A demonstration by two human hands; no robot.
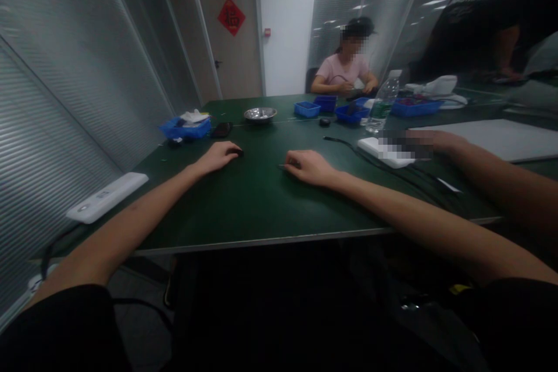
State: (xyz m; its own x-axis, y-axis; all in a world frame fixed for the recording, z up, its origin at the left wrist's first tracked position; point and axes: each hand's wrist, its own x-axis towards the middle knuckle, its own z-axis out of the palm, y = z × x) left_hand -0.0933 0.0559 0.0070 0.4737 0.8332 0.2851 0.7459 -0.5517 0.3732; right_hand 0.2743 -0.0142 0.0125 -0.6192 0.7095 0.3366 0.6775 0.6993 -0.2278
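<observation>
On the green table [257, 203], my left hand [219, 156] holds a small dark object [236, 152] between thumb and fingers. To its right, my right hand [307, 167] is closed in a pinch on a thin pointed tool [282, 165], whose tip points left. The two hands are apart. A round metal bowl [260, 114] stands beyond them, between and behind the hands. Just behind my left hand lies a black flat object [222, 129].
A blue tray [185, 128] and a white power strip [107, 196] are at left. At right are a cable [344, 142], a bottle [383, 102], a white box [386, 151] and another person's arm [488, 174]. Blue bins [307, 108] stand before a seated person [344, 70].
</observation>
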